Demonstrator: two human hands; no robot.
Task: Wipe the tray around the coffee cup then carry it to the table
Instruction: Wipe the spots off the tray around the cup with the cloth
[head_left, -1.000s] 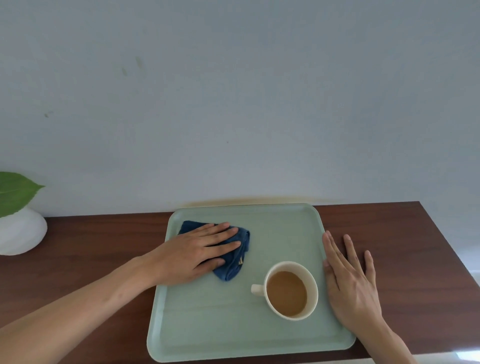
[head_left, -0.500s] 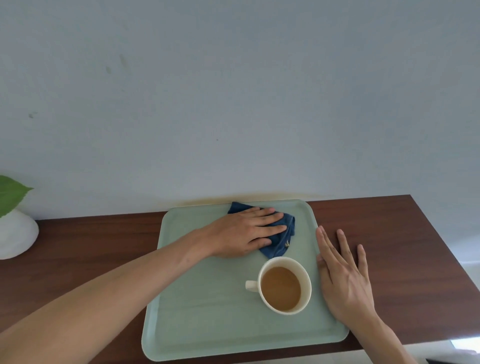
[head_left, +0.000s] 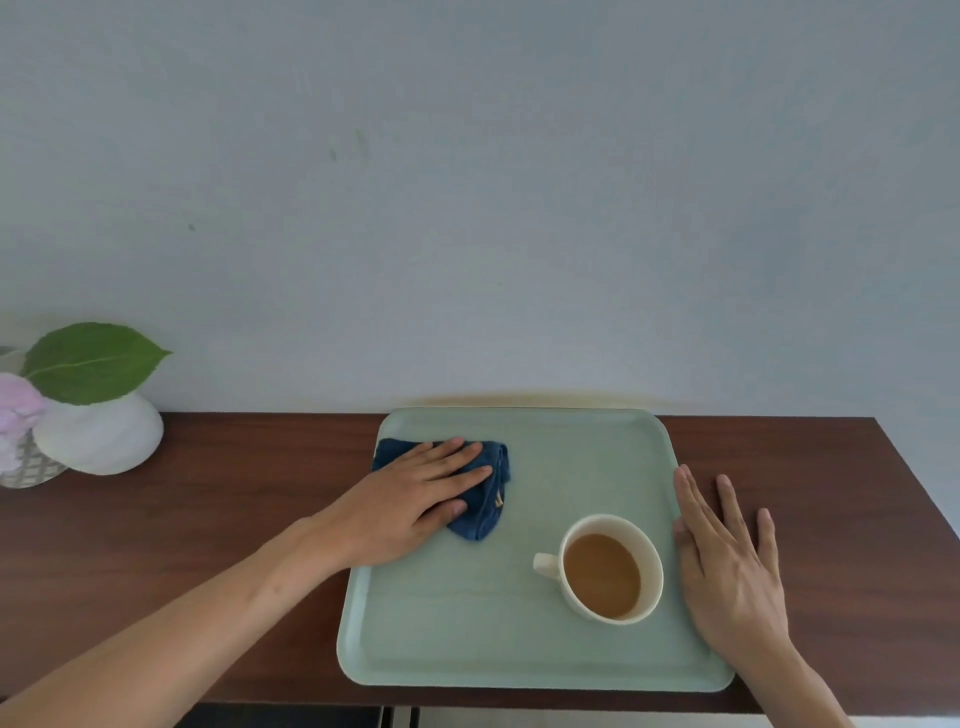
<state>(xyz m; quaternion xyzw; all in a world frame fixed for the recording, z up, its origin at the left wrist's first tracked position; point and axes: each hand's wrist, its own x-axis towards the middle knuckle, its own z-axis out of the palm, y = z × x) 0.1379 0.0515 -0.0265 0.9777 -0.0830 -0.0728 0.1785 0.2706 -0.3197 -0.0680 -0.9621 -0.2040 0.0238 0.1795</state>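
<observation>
A pale green tray (head_left: 467, 623) lies on a dark wooden counter (head_left: 208, 519). A cream cup (head_left: 652, 551) full of coffee stands at the tray's right side, handle pointing left. My left hand (head_left: 410, 504) presses flat on a crumpled blue cloth (head_left: 485, 499) at the tray's far left corner. The palm hides most of the cloth. My right hand (head_left: 732, 561) rests flat, fingers apart, against the tray's right rim, partly on the counter. It holds nothing.
A white round vase (head_left: 104, 439) with a green leaf (head_left: 88, 361) and a pink flower (head_left: 15, 405) stands at the counter's far left. A plain wall rises directly behind the tray. The counter's front edge runs just below the tray.
My left hand has slid the cloth from the tray's far right, behind the cup, back to the far left corner. My right hand stays on the right rim.
</observation>
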